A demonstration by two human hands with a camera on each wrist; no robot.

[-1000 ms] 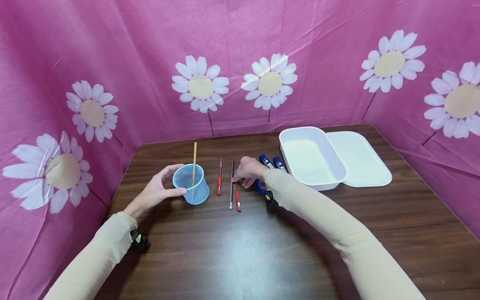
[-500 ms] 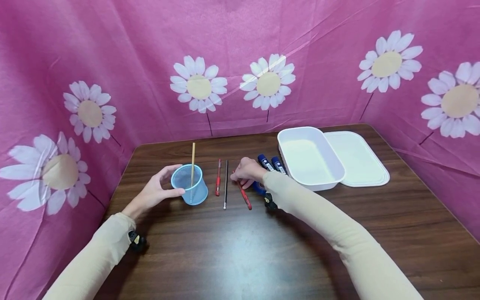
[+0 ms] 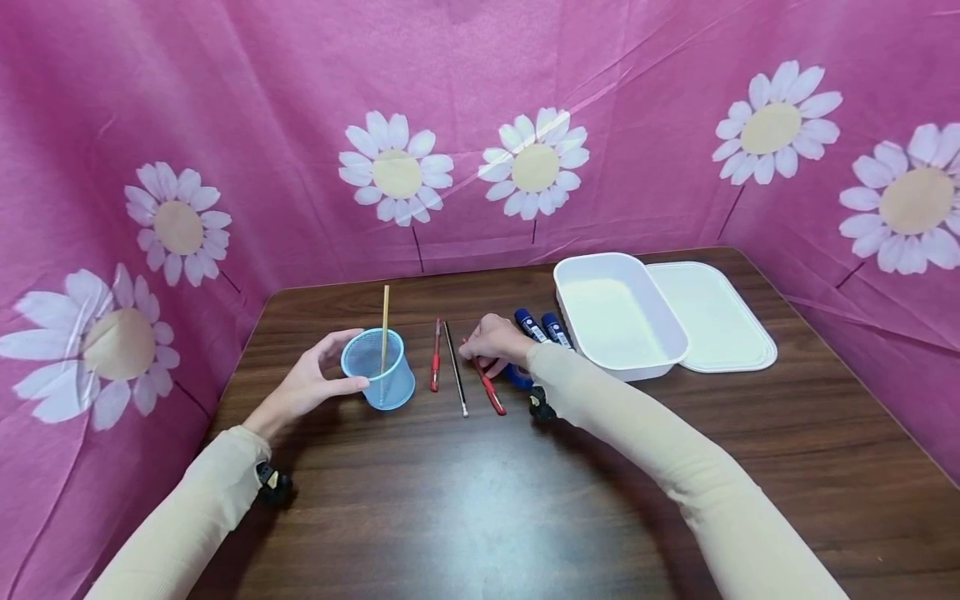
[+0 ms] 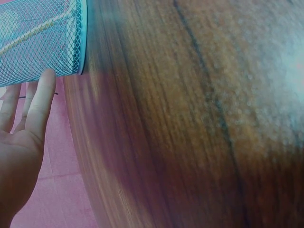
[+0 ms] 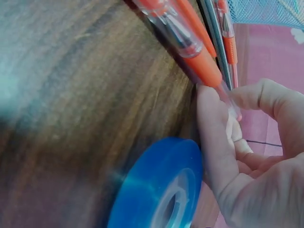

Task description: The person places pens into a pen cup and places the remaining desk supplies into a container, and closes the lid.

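Note:
My left hand [image 3: 311, 381] holds a light blue mesh pen cup [image 3: 395, 387] from its left side, thumb at the near rim. A yellow wooden stick [image 3: 386, 325] leans upright inside the cup. With thumb and fingertips, my right hand [image 3: 493, 343] pinches a red pen [image 3: 491, 390]; the orange-red grip and clear barrel of this pen [image 5: 204, 66] show in the right wrist view. Left of it lie a dark pencil [image 3: 456, 371] with a pale end and another red pen [image 3: 435, 358]. A blue tape roll [image 3: 517, 377] sits partly hidden beneath my right wrist.
Two dark blue tubes, perhaps glue sticks [image 3: 531, 325], lie behind my right wrist. A white plastic box [image 3: 678, 362] stands at the back right of the wooden table [image 3: 360, 517], beside its white lid [image 3: 738, 358]. Pink flowered cloth [image 3: 480, 50] surrounds the table's back and sides.
The right-hand pen's near end has swung right, away from the pencil. The pencil has shifted left and turned, its near end lately rolling back right. My left hand keeps holding the cup.

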